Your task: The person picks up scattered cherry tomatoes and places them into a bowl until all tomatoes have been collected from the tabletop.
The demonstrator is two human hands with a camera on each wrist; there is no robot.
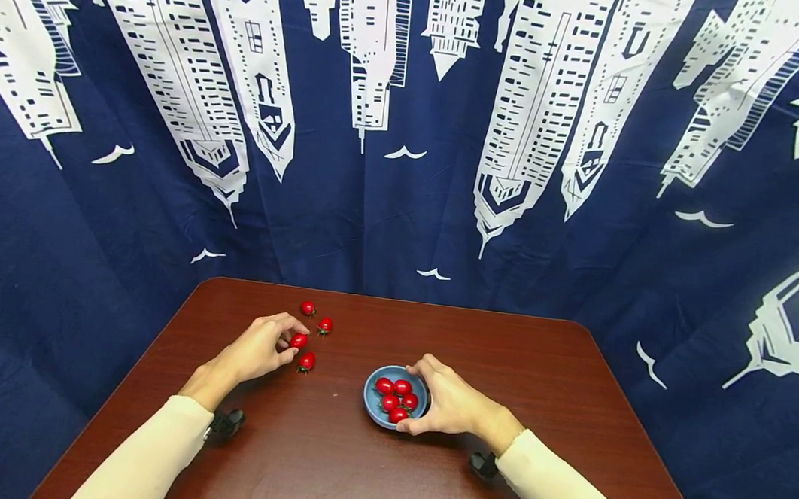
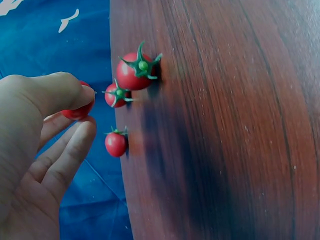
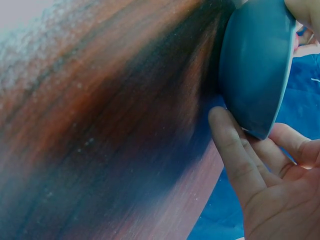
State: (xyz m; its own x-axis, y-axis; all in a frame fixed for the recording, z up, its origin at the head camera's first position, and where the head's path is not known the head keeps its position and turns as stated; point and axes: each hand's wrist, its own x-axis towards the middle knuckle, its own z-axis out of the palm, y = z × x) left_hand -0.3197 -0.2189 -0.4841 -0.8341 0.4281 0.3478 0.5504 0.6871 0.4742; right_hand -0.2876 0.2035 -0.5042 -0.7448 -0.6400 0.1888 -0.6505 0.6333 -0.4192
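Between thumb and fingers my left hand [image 1: 259, 349] pinches a red cherry tomato [image 1: 298, 341], which in the left wrist view looks lifted off the table. Three more tomatoes with green stems lie around it: a near tomato [image 1: 306, 361], a middle tomato [image 1: 325, 325] and a far tomato [image 1: 307, 308]. At the table's middle stands a small blue bowl [image 1: 373, 414] with several tomatoes [image 1: 390, 403] inside. My right hand [image 1: 455, 403] grips this bowl by its right side, thumb at the near rim and fingers at the far rim. In the right wrist view the bowl's outer wall [image 3: 257, 65] hides most of its contents.
The brown wooden table [image 1: 522, 361] has rounded far corners. Behind it hangs a dark blue curtain [image 1: 387, 219] printed with white buildings and birds. Black wrist straps [image 1: 228, 423] sit below both hands, over cream sleeves.
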